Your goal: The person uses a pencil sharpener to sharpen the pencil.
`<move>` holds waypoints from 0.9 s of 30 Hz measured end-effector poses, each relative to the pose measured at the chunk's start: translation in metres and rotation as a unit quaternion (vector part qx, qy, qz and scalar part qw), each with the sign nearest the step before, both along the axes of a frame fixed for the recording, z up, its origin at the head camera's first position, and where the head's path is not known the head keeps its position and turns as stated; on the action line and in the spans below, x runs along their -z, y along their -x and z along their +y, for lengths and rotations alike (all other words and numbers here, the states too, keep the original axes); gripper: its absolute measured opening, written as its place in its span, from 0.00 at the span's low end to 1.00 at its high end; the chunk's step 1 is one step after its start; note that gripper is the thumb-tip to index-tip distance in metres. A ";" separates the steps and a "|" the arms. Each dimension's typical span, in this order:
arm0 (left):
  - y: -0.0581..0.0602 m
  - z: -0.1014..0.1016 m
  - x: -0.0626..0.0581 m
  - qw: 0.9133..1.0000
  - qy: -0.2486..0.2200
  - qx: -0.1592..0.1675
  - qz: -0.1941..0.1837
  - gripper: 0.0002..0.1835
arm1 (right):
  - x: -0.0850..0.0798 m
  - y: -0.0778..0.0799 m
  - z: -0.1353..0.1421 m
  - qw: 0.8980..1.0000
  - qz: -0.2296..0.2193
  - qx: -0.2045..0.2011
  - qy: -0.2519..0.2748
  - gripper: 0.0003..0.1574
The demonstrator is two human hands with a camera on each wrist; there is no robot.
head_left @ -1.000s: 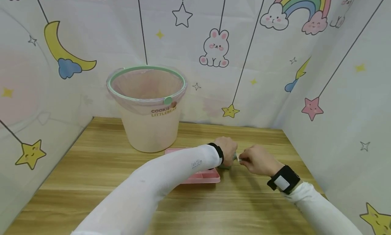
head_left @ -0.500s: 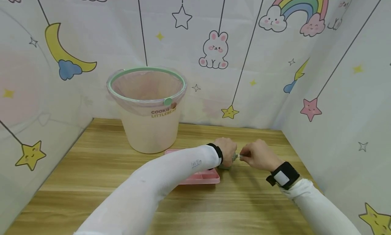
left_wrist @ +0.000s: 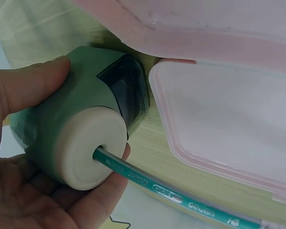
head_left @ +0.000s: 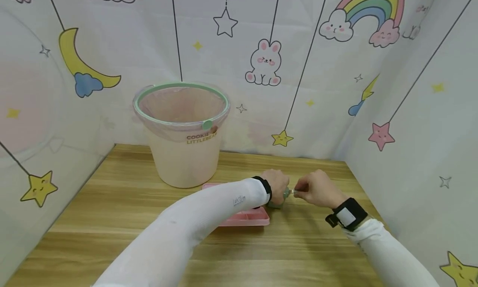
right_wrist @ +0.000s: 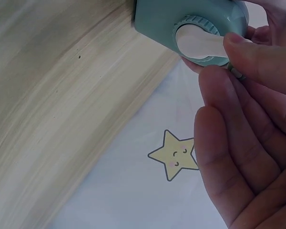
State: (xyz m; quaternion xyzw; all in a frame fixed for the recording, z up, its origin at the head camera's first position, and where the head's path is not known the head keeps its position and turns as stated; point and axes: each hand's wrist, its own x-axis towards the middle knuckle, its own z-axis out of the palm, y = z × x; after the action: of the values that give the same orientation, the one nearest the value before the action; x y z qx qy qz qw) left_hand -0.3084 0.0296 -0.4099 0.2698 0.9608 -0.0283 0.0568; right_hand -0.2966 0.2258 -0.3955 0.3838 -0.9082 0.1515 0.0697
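Note:
My left hand (head_left: 276, 185) grips a green desktop pencil sharpener (left_wrist: 81, 86), thumb on one side and fingers beneath in the left wrist view. A teal pencil (left_wrist: 176, 195) marked HB sticks into the hole of its cream round front. On the opposite side, thumb and fingers of my right hand (head_left: 317, 189) pinch the white crank handle (right_wrist: 200, 43). The sharpener has a dark see-through window (left_wrist: 126, 88). From the head camera, my left hand hides most of the sharpener and the pencil is out of sight.
A pink tray (head_left: 257, 222) with compartments lies beside the sharpener, partly under my left forearm. Behind it stands a cream bucket (head_left: 183, 162) with a green rim and a clear liner. Printed cloth walls (head_left: 231, 125) border the wooden table (head_left: 298, 254).
My right hand has risen slightly since one second ago while pinching the crank handle. My left hand stays in nearly the same place, around the sharpener.

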 end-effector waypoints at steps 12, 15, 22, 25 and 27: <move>0.003 0.001 0.001 1.000 0.000 0.005 -0.004 0.12 | -0.001 0.007 0.003 1.000 0.024 -0.004 0.004 0.09; 0.003 0.000 0.000 1.000 0.004 0.007 -0.003 0.10 | -0.001 0.009 0.003 1.000 0.030 -0.003 0.003 0.09; 0.000 0.000 -0.001 1.000 -0.007 0.007 -0.012 0.09 | -0.002 0.005 0.001 0.999 0.042 0.023 0.004 0.09; -0.001 -0.001 -0.001 1.000 -0.009 0.007 -0.011 0.08 | -0.001 0.003 -0.001 0.997 0.069 0.023 -0.010 0.09; -0.003 -0.002 -0.003 1.000 -0.006 0.008 -0.006 0.07 | -0.001 0.002 -0.002 0.996 0.087 0.025 -0.016 0.09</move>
State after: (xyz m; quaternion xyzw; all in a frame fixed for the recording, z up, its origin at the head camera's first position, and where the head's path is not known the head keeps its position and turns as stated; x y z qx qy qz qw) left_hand -0.3059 0.0280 -0.4068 0.2777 0.9585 -0.0216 0.0603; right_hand -0.2988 0.2235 -0.3947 0.3738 -0.9103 0.1016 0.1459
